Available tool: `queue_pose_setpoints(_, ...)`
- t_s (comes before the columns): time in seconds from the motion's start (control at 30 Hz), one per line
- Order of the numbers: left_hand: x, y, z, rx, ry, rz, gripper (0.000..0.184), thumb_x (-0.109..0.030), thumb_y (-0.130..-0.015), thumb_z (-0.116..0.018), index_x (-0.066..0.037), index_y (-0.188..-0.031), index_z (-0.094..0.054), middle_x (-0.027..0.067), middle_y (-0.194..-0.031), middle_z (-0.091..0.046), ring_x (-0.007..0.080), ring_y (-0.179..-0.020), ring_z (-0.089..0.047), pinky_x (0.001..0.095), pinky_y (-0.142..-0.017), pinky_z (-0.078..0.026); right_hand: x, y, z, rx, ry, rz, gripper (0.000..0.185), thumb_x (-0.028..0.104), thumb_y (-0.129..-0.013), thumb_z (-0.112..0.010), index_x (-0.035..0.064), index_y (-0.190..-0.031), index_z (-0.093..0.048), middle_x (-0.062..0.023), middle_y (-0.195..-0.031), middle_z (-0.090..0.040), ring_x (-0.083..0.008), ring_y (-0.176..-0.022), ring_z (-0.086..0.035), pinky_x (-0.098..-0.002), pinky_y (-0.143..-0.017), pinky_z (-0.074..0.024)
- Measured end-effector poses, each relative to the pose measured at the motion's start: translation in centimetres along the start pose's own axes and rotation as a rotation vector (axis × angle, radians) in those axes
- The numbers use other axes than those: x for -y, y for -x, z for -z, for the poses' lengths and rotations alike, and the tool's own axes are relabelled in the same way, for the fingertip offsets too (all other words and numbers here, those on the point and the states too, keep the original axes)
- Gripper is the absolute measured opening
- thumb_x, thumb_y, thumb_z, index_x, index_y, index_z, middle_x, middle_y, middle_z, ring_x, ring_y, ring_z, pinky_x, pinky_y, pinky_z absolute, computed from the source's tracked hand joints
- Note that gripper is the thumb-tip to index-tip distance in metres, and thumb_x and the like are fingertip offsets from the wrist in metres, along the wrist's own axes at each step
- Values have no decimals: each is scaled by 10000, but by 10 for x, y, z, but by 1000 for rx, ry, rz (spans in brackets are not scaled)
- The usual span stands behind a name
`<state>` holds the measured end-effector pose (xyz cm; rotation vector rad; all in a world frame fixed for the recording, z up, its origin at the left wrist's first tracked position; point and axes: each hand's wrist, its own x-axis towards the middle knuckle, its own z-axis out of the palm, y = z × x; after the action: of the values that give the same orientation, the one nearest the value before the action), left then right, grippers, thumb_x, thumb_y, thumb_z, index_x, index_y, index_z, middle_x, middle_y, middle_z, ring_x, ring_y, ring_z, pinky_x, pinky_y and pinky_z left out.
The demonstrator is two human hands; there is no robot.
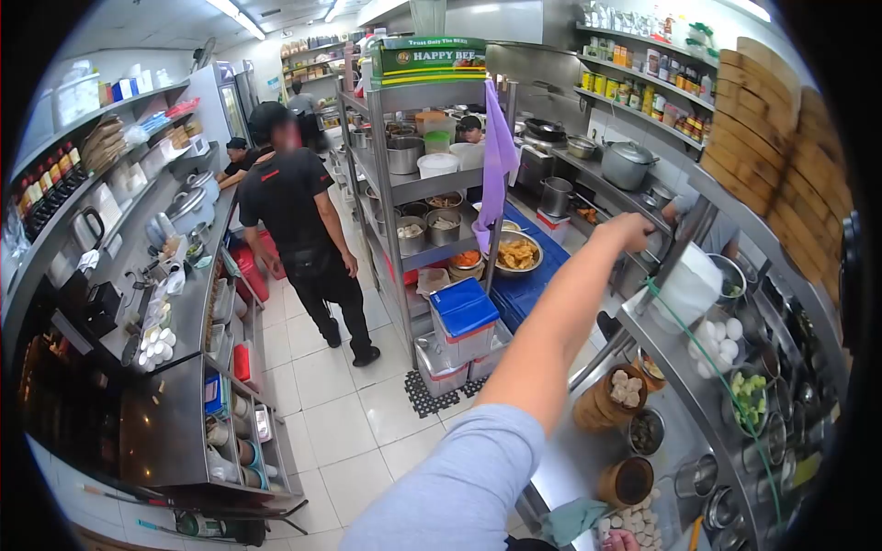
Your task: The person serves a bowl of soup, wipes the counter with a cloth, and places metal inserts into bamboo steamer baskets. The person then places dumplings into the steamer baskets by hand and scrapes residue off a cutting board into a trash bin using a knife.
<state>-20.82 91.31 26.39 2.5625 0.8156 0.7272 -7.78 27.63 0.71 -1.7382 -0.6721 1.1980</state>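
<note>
Right hand point(621, 541): lay just right of the teal cloth point(574, 522), cut off by the lower edge of view, fingers partly shown; whether it gripped anything could not be told.

Left hand point(630, 233): well beyond the teal cloth, at the end of an outstretched arm in a grey sleeve point(450, 487). Fingers curled; whether they closed on anything could not be told.

Pale round pieces point(647, 525): many, grouped to the right of the teal cloth and near the right hand, on the metal surface point(574, 473).

Round bamboo steamer point(616, 484): one, just beyond the teal cloth.

Steel bowl point(647, 432): one, dark contents, farther beyond the cloth.

Pale dumplings point(627, 388): several, in a steamer beyond that bowl, farther from the cloth.

Steel shelf point(663, 343): beyond and right of the cloth; bore white eggs point(717, 347) and chopped greens point(749, 397).

Blue-lidded container point(464, 310): one, well beyond and left of the cloth.

Co-worker in black point(292, 202): standing, farther off to the cloth's left.
</note>
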Motion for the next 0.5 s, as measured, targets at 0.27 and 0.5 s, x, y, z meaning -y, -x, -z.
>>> queue_pose_setpoints(0.27, 115, 161, -101, 183, -249, 239, 339, -183, -887, -500, -38, -1082, -737, 209, -1158, -701, 387, -1109, -666, 479, -936, -539, -17, 16, 60, -32, -144, -44, 521, 307, -992, -653, 7, -1383, -484, -57, -904, -613, -154, -793, -590, -304, -737, -532)
queue_pose_setpoints(0.5, 170, 439, -238, 369, 197, 663, 294, -246, -925, -549, -72, -1074, -732, 135, -898, -697, 253, -797, -661, 378, -706, -538, -46, 10, 115, 51, -97, 99, 246, 250, -992, -635, 37, -1113, -651, 4, -826, -599, -98, -746, -577, -268, -656, -519)
